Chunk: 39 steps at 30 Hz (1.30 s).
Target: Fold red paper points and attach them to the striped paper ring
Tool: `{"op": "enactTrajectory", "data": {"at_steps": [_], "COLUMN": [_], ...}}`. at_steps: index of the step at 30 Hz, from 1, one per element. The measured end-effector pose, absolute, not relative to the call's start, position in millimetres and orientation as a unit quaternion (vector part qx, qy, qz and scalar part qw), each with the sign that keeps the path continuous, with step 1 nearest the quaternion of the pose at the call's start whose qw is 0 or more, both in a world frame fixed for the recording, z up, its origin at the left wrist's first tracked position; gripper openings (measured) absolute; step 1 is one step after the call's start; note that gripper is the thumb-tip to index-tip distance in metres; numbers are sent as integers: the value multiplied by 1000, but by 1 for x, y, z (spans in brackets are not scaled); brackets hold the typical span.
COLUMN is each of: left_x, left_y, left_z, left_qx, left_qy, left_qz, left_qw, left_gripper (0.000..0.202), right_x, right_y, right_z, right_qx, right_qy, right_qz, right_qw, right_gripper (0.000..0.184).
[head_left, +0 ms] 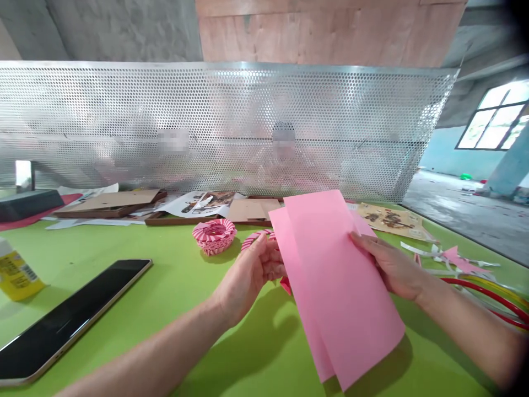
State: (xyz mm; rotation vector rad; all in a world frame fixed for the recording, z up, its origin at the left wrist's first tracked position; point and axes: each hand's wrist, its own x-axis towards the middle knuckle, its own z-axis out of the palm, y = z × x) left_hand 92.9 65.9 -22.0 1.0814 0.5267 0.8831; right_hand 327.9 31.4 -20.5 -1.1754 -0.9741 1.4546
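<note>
A folded sheet of pink paper [334, 286] is held up over the green table [173, 286] between both hands. My left hand [252, 273] pinches its left edge with curled fingers. My right hand [390, 267] grips the right edge, thumb lying on the front of the sheet. A small pink-and-white woven paper basket [214, 235] stands on the table just beyond my left hand. A second striped paper piece [257, 238] peeks out behind the left fingers, partly hidden by the sheet.
A black tablet [66, 320] lies at the left front, a yellow glue bottle [16, 273] beside it. Cardboard pieces [111, 201] and printed sheets [206, 201] line the perforated metal screen [231, 121]. Paper scraps [450, 256] and red and yellow tubes [491, 295] sit at right.
</note>
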Motion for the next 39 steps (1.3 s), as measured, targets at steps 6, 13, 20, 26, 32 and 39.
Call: {"op": "enactTrajectory", "data": {"at_steps": [6, 13, 20, 26, 32, 39], "left_x": [93, 96, 95, 94, 95, 97], "left_y": [55, 49, 52, 51, 52, 52], "left_z": [-20, -27, -28, -30, -31, -31], "left_qx": [556, 550, 527, 529, 536, 522], "left_qy": [203, 288, 303, 329, 348, 368], "left_qz": [363, 358, 369, 364, 396, 405], "left_qw": [720, 698, 703, 692, 659, 655], "left_gripper": [32, 20, 28, 36, 33, 39], "right_x": [319, 307, 305, 294, 284, 292], "right_y": [27, 21, 21, 18, 14, 21], "right_z": [-24, -26, -28, -26, -25, -37], "right_qx": [-472, -476, -472, -482, -512, -563], "right_qy": [-419, -415, -419, -415, -380, -394], "right_qz": [598, 608, 613, 605, 590, 521], "right_qw": [494, 480, 475, 479, 495, 505], "right_gripper": [28, 28, 28, 30, 30, 33]}}
